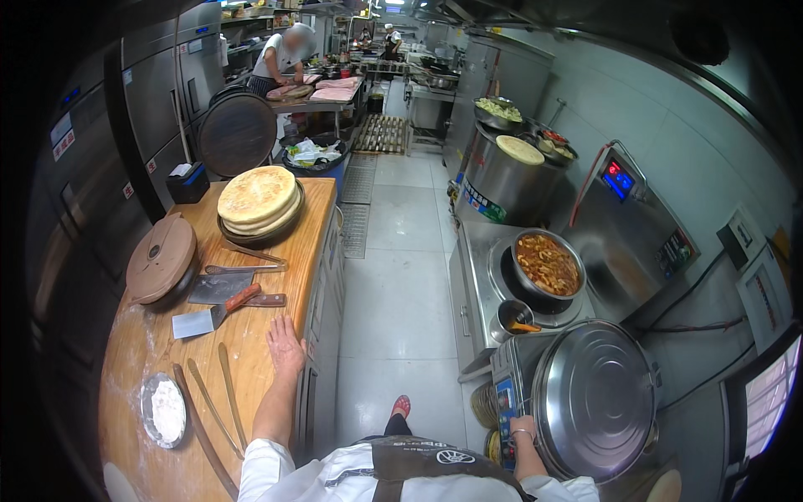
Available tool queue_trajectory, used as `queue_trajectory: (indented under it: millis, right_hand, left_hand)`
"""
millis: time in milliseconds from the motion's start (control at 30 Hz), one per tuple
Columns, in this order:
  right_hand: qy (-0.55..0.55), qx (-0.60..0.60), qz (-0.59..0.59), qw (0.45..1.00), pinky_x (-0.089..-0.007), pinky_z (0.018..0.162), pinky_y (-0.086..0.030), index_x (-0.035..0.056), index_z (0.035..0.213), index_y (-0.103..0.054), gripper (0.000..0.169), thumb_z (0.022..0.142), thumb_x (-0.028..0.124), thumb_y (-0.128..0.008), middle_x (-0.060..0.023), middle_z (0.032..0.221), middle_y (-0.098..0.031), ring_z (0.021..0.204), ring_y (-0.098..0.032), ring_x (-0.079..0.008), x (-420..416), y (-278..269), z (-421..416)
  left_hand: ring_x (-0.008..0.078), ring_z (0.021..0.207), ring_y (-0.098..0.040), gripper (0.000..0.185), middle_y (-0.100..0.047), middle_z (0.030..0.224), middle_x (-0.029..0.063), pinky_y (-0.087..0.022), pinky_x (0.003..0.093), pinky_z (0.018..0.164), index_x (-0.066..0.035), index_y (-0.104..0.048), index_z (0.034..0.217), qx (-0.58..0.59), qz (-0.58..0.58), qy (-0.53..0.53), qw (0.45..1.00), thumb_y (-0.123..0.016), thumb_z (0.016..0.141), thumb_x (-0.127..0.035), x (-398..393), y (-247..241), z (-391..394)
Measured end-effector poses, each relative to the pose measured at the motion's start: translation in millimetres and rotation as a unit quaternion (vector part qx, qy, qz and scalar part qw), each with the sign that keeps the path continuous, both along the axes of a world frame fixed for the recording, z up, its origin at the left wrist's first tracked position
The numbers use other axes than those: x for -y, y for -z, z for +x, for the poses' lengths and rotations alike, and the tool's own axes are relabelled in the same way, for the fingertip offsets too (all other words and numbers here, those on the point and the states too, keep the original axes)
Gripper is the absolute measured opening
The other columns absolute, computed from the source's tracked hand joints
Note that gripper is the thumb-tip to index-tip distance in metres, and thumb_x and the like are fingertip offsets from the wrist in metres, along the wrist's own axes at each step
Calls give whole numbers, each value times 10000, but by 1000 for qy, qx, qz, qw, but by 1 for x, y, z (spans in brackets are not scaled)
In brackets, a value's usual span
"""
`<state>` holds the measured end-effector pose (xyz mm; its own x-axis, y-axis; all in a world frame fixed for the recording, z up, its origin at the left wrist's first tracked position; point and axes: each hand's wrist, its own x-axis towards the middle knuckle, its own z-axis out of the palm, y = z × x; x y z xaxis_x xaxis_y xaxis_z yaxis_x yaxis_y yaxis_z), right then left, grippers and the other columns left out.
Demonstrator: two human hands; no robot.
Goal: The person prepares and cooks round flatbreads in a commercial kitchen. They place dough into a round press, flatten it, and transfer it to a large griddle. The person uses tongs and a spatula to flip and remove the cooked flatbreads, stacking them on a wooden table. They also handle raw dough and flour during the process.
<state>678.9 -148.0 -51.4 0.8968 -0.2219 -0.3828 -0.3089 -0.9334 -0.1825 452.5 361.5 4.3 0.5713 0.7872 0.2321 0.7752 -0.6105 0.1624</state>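
My left hand [287, 346] lies palm down on the wooden worktable [251, 320] near its edge, fingers slightly spread and holding nothing. Just beyond it are a wide metal spatula [194, 323] with an orange-brown handle and a cleaver [219, 287] with a wooden handle. Two thin flat sticks [229, 383], a long rolling pin [197, 417] and a metal bowl of flour [166, 408] sit nearer me. My right hand [522, 427] is curled at the front of a round electric griddle [596, 401] with its metal lid down. Whether its fingers grip a handle there is hidden.
Stacked flatbreads [257, 197], tongs [251, 268] and a lidded round container [162, 257] occupy the worktable. A pan of stewed food [547, 265] and a metal pot [511, 320] stand right. A flatbread [519, 150] tops a steel drum. A co-worker [279, 59] handles meat farther off.
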Motion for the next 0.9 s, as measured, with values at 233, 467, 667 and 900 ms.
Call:
queue_trajectory:
  millis: [233,467,667,900]
  right_hand:
    - [6,6,8,1000,-388,792,-453,3,869,-636,324,705,279,-596,-197,971,-592,927,-568,-324,0,-1,-1]
    - [10,12,8,1000,-390,791,-453,16,860,-642,308,699,275,-600,-198,960,-595,913,-571,-331,-1,-3,-2]
    - [11,5,12,1000,-386,798,-451,23,870,-643,315,701,288,-609,-195,964,-596,918,-570,-328,-1,-5,-1]
    - [16,2,14,1000,-381,800,-452,12,874,-640,316,702,273,-598,-197,968,-594,916,-572,-329,0,-1,1]
  left_hand:
    - [299,1271,-204,678,-253,1355,163,-174,439,1034,-12,-275,1293,-10,-11,-3,1000,-583,731,-234,1,-2,1]
    - [296,1268,-211,677,-254,1354,164,-179,433,1034,-9,-277,1291,-20,-17,-5,1000,-583,732,-239,2,-5,2]
    - [300,1264,-216,694,-259,1350,165,-181,435,1033,-3,-264,1294,-17,-5,-8,1000,-588,728,-237,3,-7,2]
    - [310,1266,-207,697,-243,1357,169,-168,444,1034,6,-254,1297,-17,-14,-5,1000,-584,734,-236,3,-7,1]
